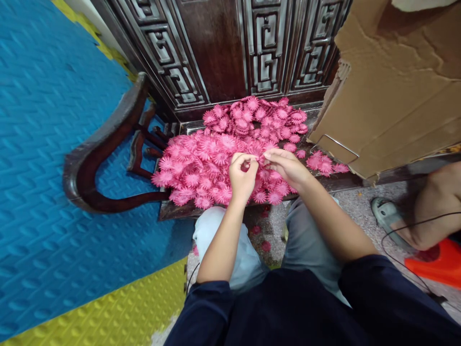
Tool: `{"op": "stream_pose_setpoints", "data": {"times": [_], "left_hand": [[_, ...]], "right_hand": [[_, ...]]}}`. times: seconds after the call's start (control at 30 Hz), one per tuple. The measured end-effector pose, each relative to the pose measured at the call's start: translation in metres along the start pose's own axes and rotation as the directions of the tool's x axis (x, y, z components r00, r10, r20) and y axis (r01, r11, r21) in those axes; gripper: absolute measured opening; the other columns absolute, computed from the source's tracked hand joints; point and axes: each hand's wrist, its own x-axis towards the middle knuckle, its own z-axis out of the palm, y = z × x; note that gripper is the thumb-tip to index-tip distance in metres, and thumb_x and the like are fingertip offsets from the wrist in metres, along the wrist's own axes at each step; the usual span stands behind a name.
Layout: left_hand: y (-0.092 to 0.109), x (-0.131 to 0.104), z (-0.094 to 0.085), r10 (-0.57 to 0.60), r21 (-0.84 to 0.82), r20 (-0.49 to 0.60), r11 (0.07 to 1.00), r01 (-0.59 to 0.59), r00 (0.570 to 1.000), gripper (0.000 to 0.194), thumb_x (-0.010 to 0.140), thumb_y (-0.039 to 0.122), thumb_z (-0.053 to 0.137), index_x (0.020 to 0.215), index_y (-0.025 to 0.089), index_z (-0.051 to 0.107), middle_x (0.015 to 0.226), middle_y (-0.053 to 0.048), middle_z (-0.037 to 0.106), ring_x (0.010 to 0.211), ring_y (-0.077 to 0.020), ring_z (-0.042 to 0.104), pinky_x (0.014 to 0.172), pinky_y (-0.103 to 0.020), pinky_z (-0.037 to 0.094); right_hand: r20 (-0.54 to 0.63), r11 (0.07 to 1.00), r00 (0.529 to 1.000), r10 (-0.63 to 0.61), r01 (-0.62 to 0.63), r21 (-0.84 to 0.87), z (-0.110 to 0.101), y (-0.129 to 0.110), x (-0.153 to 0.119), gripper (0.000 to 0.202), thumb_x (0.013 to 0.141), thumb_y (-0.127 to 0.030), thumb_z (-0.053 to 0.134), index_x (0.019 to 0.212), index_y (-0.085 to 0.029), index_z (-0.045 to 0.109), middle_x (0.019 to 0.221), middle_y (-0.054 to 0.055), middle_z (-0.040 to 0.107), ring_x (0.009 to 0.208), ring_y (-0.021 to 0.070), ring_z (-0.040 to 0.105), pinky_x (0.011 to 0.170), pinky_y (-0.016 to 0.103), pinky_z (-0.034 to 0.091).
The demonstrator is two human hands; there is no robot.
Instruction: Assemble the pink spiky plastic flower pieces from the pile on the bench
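A large heap of pink artificial flowers (194,166), with thin pointed petals, covers the dark wooden bench (176,210). Just above this heap my hands are close together. My left hand (243,175) is closed, thumb and forefinger pinched at a small pink piece that looks like one of the flowers. From the other side my right hand (286,166) pinches at the same pink piece, its fingertips a short way from the left ones. The piece is mostly hidden by the fingers and blends into the pink behind it.
Behind lies a second, darker flower pile (252,115), against a carved wooden back (223,53). A curved armrest (86,158) bounds the left. At right stands a cardboard box (392,101), beside a few flowers (320,162). Another person's sandalled foot (391,221) is at far right.
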Motion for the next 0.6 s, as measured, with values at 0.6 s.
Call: {"op": "stream_pose_setpoints", "data": {"times": [0.6], "left_hand": [[0.001,-0.0001,-0.0015,0.084,0.116,0.009,0.99,-0.084,0.996,0.013,0.076,0.011,0.053,0.071,0.018,0.062,0.077,-0.001,0.056,0.074,-0.0113,0.053,0.07,-0.024,0.043]], "right_hand": [[-0.023,0.995,0.995,-0.092,0.091,-0.052,0.0003,0.0009,0.0008,0.017,0.061,-0.031,0.074,0.071,-0.021,0.065,0.069,-0.003,0.061,0.067,0.0093,0.053,0.072,0.027,0.043]]}}
